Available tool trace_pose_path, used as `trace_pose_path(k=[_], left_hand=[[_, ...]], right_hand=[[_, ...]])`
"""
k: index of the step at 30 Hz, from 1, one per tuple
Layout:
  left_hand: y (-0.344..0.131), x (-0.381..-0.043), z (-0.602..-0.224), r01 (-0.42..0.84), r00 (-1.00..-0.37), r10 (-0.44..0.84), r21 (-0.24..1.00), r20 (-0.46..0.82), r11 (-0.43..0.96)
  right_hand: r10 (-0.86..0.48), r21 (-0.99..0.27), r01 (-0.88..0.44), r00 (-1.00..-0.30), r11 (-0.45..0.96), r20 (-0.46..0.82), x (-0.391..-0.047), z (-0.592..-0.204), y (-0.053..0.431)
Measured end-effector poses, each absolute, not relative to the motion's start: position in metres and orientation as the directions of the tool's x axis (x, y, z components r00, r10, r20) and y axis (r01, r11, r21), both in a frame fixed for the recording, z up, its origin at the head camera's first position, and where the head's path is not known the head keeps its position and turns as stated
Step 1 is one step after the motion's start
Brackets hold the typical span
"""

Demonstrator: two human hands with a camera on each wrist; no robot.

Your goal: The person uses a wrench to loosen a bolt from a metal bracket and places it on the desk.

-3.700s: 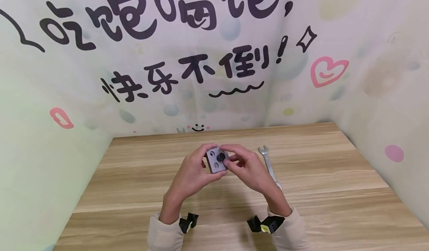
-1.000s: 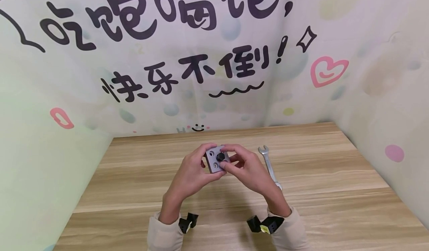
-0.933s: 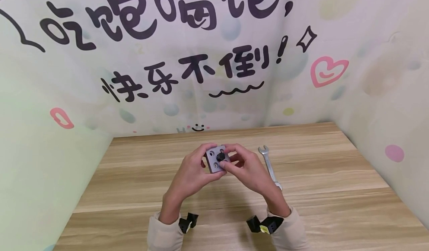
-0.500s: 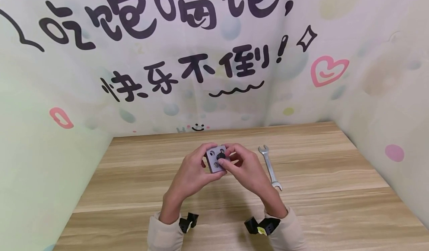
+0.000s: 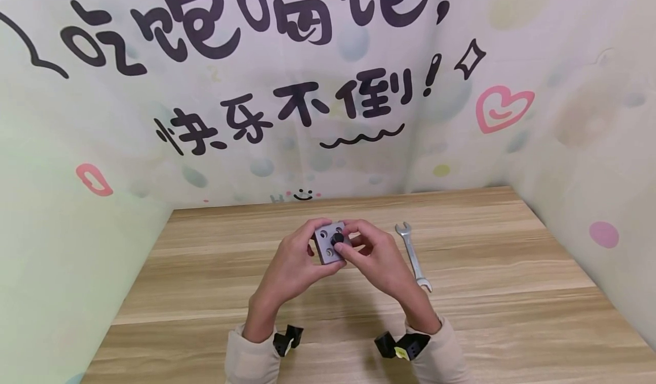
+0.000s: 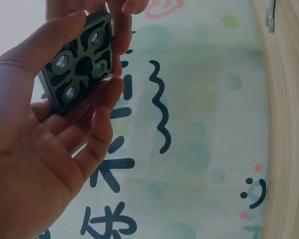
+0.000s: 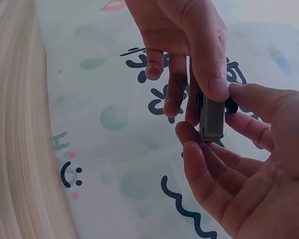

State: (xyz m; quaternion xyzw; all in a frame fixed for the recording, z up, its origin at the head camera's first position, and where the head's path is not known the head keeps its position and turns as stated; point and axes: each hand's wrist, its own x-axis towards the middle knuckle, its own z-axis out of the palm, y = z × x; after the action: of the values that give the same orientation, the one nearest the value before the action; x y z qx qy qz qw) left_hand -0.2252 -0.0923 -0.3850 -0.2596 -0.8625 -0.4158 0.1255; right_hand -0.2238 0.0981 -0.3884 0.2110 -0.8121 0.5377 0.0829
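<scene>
Relative to the earliest head view, we see the thumb of the right hand (image 5: 376, 256) shifted leftward onto the black knob (image 5: 337, 239), while the grey plate (image 5: 326, 244) keeps nearly the same place. We find this square plate held above the surface (image 5: 205, 270), clasped by the left hand (image 5: 294, 258), thumb at the near edge and index finger at the far one. We note the right grip pinching the knob between thumb and index finger at mid-plate. From behind, we count four corner holes (image 6: 62, 61). Edge-on, in the right wrist view, the knob stands out from one face. Both wrists angle inward from pale sleeves (image 5: 252, 356); we see a wrench (image 5: 411, 256) right of the right hand.
</scene>
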Motion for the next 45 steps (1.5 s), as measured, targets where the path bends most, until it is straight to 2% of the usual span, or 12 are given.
trace_pose_path(k=[23,32,45], left_hand=[[-0.093,-0.225,-0.385,0.552,-0.834,0.355,0.657,0.422,0.514],[-0.092,-0.225,-0.384,0.557,-0.831,0.357,0.648,0.427,0.52],[-0.091,-0.225,-0.384,0.547,-0.837,0.356,0.655,0.416,0.521]], right_hand=[[-0.327,-0.834,-0.461,-0.873,0.304,0.363,-0.224,-0.385,0.106],[-0.35,-0.815,-0.508,-0.844,0.279,0.407,-0.227,-0.387,0.107],[-0.349,-0.828,-0.454,-0.873,0.329,0.34,-0.224,-0.384,0.108]])
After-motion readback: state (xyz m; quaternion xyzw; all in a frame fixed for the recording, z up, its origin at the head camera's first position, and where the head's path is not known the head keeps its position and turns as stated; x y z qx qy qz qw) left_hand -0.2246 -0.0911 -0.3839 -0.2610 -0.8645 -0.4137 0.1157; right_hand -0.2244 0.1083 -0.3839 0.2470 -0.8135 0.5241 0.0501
